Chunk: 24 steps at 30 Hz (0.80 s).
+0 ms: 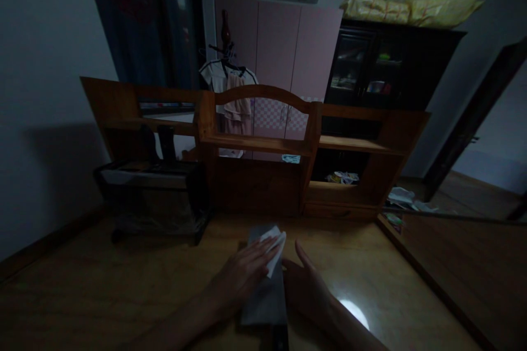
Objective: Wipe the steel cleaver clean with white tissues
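A cleaver (265,304) lies on the wooden tabletop, its broad grey blade pointing away from me and its black handle (279,335) at the bottom edge of the view. My left hand (249,269) rests over the blade with a folded white tissue (276,264) under its fingers, pressed on the far half of the blade. At the blade's right edge is my right hand (307,282), thumb raised apart from the fingers, nothing in it. Whether its fingertips touch the edge I cannot tell.
A dark box-like stand (150,197) with black upright objects sits at left. Behind the tabletop (102,285) rises a wooden shelf unit (257,145). A raised wooden rim (428,285) runs along the right. Clothes (230,77) hang before a pink wardrobe (275,44). The room is dim.
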Tool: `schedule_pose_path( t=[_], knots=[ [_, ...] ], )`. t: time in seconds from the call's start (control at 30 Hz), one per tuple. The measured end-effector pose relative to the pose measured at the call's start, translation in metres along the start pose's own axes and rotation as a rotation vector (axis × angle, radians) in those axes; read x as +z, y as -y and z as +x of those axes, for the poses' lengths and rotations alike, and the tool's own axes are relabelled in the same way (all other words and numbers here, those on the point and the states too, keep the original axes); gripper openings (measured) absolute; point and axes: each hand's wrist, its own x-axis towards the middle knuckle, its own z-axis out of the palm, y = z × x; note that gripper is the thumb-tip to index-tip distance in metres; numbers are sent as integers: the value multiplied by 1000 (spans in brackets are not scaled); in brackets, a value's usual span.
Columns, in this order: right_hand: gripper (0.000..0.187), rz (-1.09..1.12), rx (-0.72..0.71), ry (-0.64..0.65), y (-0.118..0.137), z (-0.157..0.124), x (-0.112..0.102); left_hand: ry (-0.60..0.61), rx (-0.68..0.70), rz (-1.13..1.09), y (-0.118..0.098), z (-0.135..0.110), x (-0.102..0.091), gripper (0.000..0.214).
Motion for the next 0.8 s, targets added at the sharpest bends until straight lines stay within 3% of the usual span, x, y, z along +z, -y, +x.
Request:
schedule_pose_path(
  t=[0.27,0.6,0.8],
  knots=[
    [59,-80,-5,97,-7,0,1,-123,-104,47,2,0,-2,49],
    [56,-111,-59,124,-7,-2,10,-170,-213,81,10,-3,4,46],
    [54,-113,-51,99,-5,-4,17,-138,-130,86,13,-2,1,48]
  ],
)
